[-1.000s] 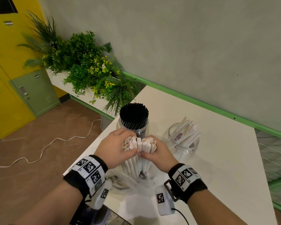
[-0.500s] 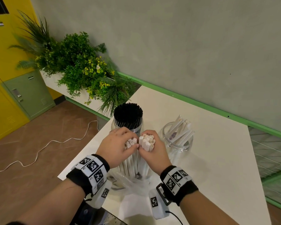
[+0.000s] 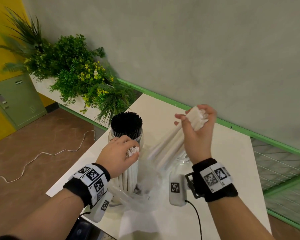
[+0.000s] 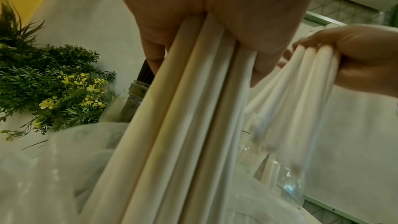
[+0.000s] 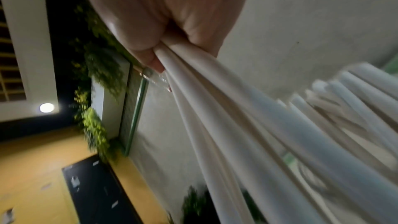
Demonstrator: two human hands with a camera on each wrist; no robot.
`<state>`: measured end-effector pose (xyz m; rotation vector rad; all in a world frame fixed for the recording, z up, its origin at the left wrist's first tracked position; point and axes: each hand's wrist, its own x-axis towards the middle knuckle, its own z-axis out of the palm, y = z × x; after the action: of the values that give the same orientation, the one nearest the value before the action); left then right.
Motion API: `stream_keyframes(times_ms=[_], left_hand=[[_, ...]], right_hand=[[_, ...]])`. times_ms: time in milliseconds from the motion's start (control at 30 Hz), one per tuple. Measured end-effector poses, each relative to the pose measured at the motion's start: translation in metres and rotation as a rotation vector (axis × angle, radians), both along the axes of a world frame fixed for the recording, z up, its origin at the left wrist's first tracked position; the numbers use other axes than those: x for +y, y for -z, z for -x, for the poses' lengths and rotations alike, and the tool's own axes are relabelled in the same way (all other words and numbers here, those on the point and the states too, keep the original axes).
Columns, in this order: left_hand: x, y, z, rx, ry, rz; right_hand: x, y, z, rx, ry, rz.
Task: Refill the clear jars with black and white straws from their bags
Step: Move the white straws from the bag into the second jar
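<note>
My left hand (image 3: pixel 119 155) grips an upright bundle of white straws (image 3: pixel 130 172) that stands in a crumpled clear bag (image 3: pixel 137 194) on the white table (image 3: pixel 232 170). My right hand (image 3: pixel 198 122) is raised above the table and holds a second bundle of white straws (image 3: pixel 168 146), tilted down to the left. Its lower ends are blurred. Just below that hand stands the clear jar (image 3: pixel 181 161) with white straws, mostly hidden. A jar packed with black straws (image 3: pixel 126 124) stands behind my left hand. In the left wrist view both bundles show: mine (image 4: pixel 183 125) and the right hand's straws (image 4: pixel 297 91).
A planter of green plants with yellow flowers (image 3: pixel 73 71) runs along the table's far left side. A grey wall with a green trim strip (image 3: pixel 249 134) borders the table's far edge. A white cable (image 3: pixel 42 153) lies on the brown floor at left. Yellow and green lockers (image 3: pixel 10 101) stand beyond.
The single bundle has been split. My right hand has lifted its share up and to the right, out of the bag, over the white-straw jar. My left hand still holds the rest upright.
</note>
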<state>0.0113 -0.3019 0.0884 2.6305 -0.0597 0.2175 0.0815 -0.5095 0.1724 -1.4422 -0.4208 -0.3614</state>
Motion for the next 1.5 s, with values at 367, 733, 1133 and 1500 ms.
stream_keyframes(times_ms=[367, 733, 1133, 1500], left_hand=[[-0.001, 0.002, 0.001, -0.025, 0.016, 0.015], [0.000, 0.001, 0.001, -0.019, 0.026, -0.008], [0.001, 0.001, 0.002, -0.029, 0.028, 0.027], [0.003, -0.001, 0.005, -0.057, 0.004, 0.155]], right_hand=[[-0.040, -0.013, -0.030, -0.099, 0.280, -0.035], [-0.029, 0.063, -0.038, 0.069, 0.272, 0.278], [-0.058, 0.106, -0.064, 0.015, 0.306, 0.751], [-0.059, 0.105, -0.070, 0.198, 0.427, 0.632]])
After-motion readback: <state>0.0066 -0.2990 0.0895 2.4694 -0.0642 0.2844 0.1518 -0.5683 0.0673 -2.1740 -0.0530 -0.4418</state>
